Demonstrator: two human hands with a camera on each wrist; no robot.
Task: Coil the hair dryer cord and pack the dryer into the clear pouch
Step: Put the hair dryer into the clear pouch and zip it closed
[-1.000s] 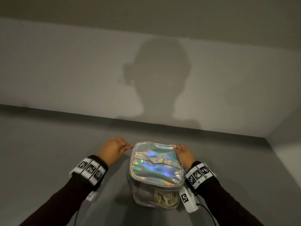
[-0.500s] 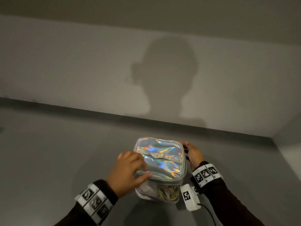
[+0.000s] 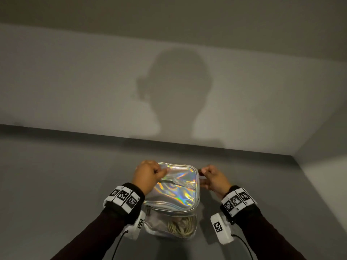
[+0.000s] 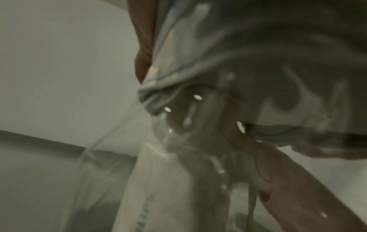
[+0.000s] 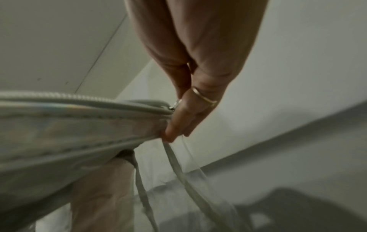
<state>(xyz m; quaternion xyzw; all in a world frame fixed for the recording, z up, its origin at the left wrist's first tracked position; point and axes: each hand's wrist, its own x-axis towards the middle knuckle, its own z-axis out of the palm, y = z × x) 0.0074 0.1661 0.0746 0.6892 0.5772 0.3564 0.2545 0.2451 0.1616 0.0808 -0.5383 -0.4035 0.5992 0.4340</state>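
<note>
The pouch (image 3: 174, 199) stands on the grey table (image 3: 56, 184) at 6 o'clock in the head view, coiled cord (image 3: 181, 228) visible through its clear wall. The left hand (image 3: 148, 175) pinches the iridescent lid (image 3: 178, 186) at its 10 o'clock corner. The right hand (image 3: 214, 179) pinches the zip pull (image 5: 175, 104) at the lid's 2 o'clock corner, fingers narrow

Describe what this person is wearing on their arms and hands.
Both arms wear dark maroon long sleeves. Each wrist carries a black band with white square code tags, and below it a white camera box bearing its own tag and trailing a thin black cable. The right hand wears a thin gold ring.
</note>
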